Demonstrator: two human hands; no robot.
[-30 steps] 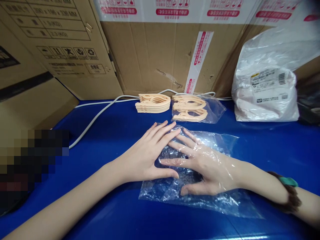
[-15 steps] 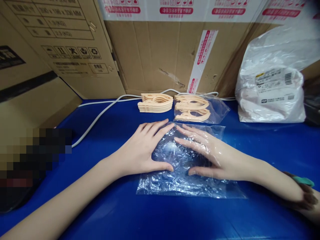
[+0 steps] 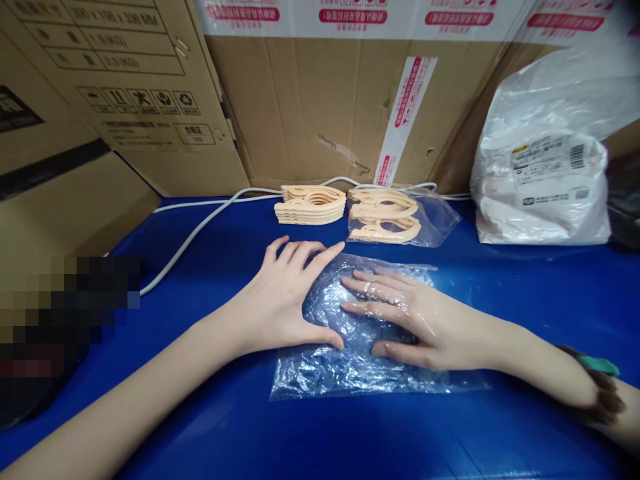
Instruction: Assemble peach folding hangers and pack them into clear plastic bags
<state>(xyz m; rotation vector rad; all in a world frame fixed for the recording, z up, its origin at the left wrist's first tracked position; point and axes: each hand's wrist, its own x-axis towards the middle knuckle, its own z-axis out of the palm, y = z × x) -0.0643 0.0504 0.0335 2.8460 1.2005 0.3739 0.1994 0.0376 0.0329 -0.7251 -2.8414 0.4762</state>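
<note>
A clear plastic bag (image 3: 325, 373) lies flat and wrinkled on the blue table. My left hand (image 3: 287, 293) rests at its left side, fingers spread, with the thumb and fingertips touching the film. Shiny film covers the fingers of my right hand (image 3: 410, 313), which appears to be inside the bag; its fingers are stretched out and apart. Behind the hands sits a stack of cream folding hangers (image 3: 310, 215). To the right of that stack, more cream hangers (image 3: 385, 233) lie in a clear bag (image 3: 437, 223).
Cardboard boxes (image 3: 310, 100) wall off the back and left. A white cable (image 3: 193, 250) runs along the back of the blue table (image 3: 320, 440). At the right stands a white plastic parcel (image 3: 543, 193) with a label. A blurred dark object (image 3: 70, 333) is at the left edge.
My right hand has slid a little toward me inside the bag, and the bag's far edge has come nearer with it. My left hand has shifted slightly left, its fingers more bent.
</note>
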